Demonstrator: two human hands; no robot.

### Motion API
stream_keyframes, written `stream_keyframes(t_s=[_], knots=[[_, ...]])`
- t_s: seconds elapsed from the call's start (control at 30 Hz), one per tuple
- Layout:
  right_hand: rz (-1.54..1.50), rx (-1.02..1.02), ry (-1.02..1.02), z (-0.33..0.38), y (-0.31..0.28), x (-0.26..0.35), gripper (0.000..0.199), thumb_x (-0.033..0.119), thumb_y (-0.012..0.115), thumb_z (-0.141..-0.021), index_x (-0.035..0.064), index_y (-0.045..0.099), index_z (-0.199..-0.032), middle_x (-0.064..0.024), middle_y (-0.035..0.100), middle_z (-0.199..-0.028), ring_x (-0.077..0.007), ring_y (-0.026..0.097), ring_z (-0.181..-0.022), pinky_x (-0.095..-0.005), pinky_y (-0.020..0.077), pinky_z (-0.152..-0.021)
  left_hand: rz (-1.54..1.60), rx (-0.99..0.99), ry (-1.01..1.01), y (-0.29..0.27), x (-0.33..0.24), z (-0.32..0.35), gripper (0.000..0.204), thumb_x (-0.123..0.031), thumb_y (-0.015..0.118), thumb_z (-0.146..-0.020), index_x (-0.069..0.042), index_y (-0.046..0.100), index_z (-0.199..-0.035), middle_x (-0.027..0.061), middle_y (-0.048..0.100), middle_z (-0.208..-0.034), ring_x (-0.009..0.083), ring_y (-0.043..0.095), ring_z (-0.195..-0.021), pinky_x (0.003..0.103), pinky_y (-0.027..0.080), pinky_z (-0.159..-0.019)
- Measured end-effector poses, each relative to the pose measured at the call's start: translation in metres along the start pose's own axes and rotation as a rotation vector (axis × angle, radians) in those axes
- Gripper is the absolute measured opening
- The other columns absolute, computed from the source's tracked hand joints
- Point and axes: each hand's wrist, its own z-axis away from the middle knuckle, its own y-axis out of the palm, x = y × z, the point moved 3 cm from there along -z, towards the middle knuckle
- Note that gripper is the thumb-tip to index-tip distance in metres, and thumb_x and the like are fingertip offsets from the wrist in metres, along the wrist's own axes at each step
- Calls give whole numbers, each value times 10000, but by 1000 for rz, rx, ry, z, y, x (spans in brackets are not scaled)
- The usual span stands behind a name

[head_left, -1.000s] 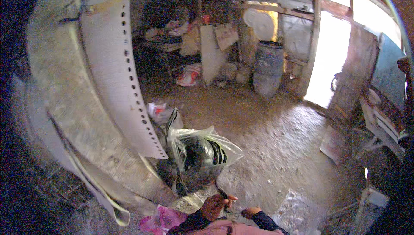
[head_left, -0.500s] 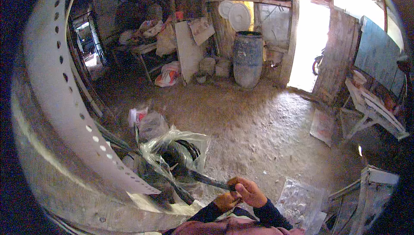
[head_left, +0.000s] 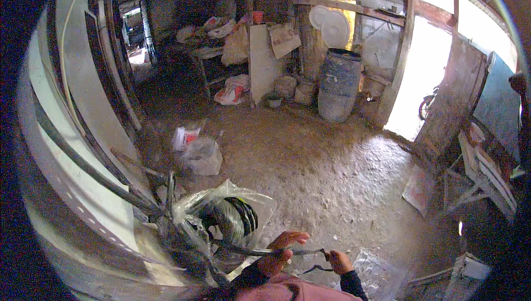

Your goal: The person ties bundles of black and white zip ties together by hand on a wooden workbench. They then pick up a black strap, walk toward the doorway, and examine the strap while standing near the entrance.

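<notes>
Nearer to the wearer than the bag point(head_left: 224, 190) and to its right, a pink garment point(head_left: 298, 290) shows at the lower edge, with a dark sleeve on either side. From the left one, the left hand point(head_left: 273, 261) reaches up and rightward, its fingers pointing away from the bag. Its thumb and fingers stand apart, with the strip point(head_left: 249, 250) passing between them; whether the palm presses on it cannot be told.

Farther right of the bag, the right forearm rises steeply, leaning a little back toward it. The right hand point(head_left: 339, 262) is curled, fingertips pinched on the strip near a bend. From there the strip, dark and narrow, runs left past the left hand to the bag's near side, where its far end is lost among dark shapes. A thinner, crooked length hangs below, between the two hands.

The bag itself is clear plastic, its mouth spread around a black coil point(head_left: 243, 212). Left of the bag, a pale sheet point(head_left: 74, 199) leans. Just beyond the bag, a whitish sack point(head_left: 202, 156) sits on the dirt floor. Well beyond it and to the right stands a blue barrel point(head_left: 338, 88), near a bright doorway point(head_left: 420, 74).
</notes>
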Motion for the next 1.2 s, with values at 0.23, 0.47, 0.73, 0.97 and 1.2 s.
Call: stream_keyframes(t_s=[0.23, 0.47, 0.73, 0.97, 1.2], knots=[[225, -169, 122, -8, -39, -31, 189, 287, 573, -779, 98, 589, -789, -147, 594, -710, -352, 573, -699, -409, 435, -584, 182, 79, -160, 48, 50, -37, 417, -387, 411, -895, -21, 556, -1034, 81, 581, -925, 166, 532, -865, 307, 416, -797], [-151, -780, -397, 18, -115, 93, 409, 400, 466, -851, 52, 525, -1058, -138, 543, -1041, -290, 499, -1011, -433, 294, -951, -202, 390, -652, 69, 123, -74, 304, -314, 446, -893, -52, 517, -1030, 74, 572, -911, 212, 560, -776, 339, 445, -753], [-61, 72, -653, -1, -79, 153, 405, 394, 607, -750, 46, 584, -956, -111, 606, -910, -279, 581, -871, -451, 417, -834, 130, 497, -396, 73, 115, -69, 334, -345, 439, -890, -51, 523, -1024, 60, 566, -873, 181, 539, -747, 308, 429, -724], [-544, -436, -90, -24, -98, 55, 252, 231, 542, -848, -14, 582, -810, -73, 627, -724, -134, 588, -702, -266, 451, -571, 253, 431, -232, 58, 92, -80, 362, -373, 433, -887, -50, 529, -1018, 49, 561, -840, 154, 519, -722, 280, 415, -699], [-83, -728, 216, -40, -105, -48, 441, 392, 470, -859, 6, 556, -663, -149, 559, -609, -264, 529, -575, -380, 381, -554, 308, 352, -45, 25, 49, -77, 390, -401, 427, -884, -49, 535, -1012, 37, 555, -807, 128, 500, -697, 252, 400, -674]])
